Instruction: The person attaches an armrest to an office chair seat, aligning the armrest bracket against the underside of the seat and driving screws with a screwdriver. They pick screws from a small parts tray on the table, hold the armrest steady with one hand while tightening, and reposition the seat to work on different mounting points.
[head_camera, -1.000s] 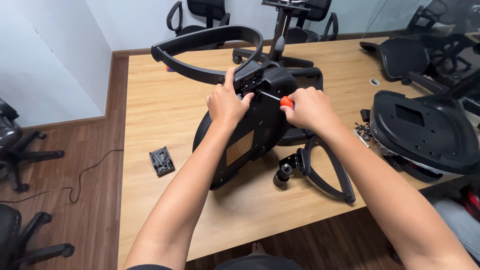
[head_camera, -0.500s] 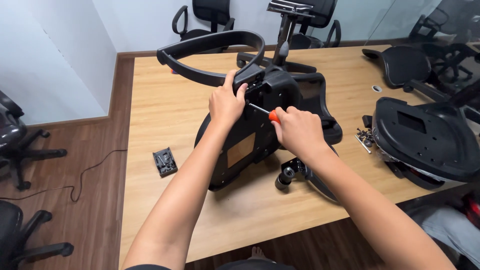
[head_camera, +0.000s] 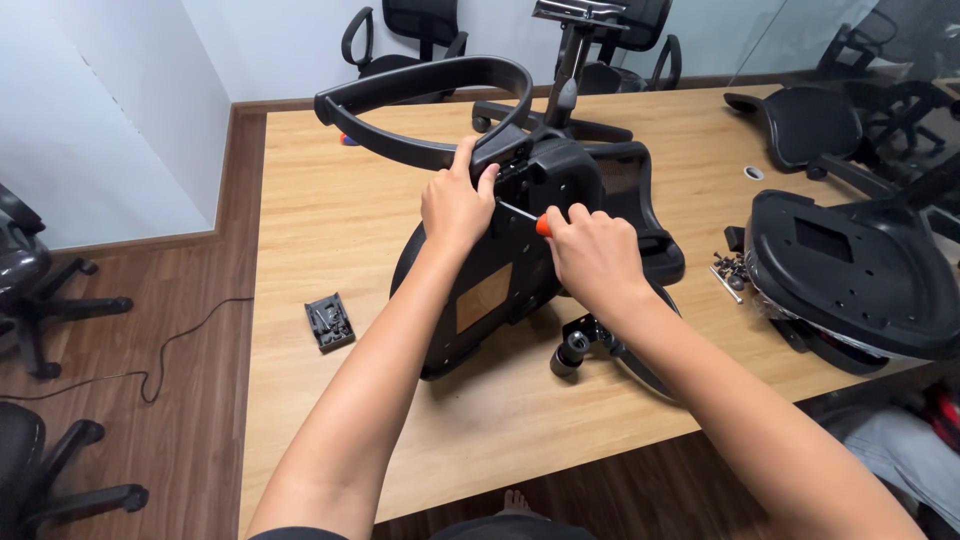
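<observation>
The tabletop (head_camera: 330, 230) carries an upturned black chair seat (head_camera: 500, 280), lying propped at a tilt with one looped armrest (head_camera: 420, 105) rising toward the far edge. Because the seat rests on curved parts, a hard push could make it rock or slide across the smooth wood.

A second seat (head_camera: 850, 270) sits at the right, well apart, with a scatter of screws (head_camera: 732, 270) just beside it; a sweep of the elbow could likely send those rolling off the edge.

The left hand (head_camera: 455, 205) is closed over the bracket where armrest meets seat, steadying it. If that grip loosens, the armrest may shift and the holes fall out of line.

The right hand (head_camera: 595, 255) is wrapped tight round a screwdriver (head_camera: 525, 218), only its orange collar and thin shaft showing, tip pointed at the bracket just beside the left fingers. A slip off the screw head could jab them.

A small parts tray (head_camera: 330, 322) lies near the left forearm.
</observation>
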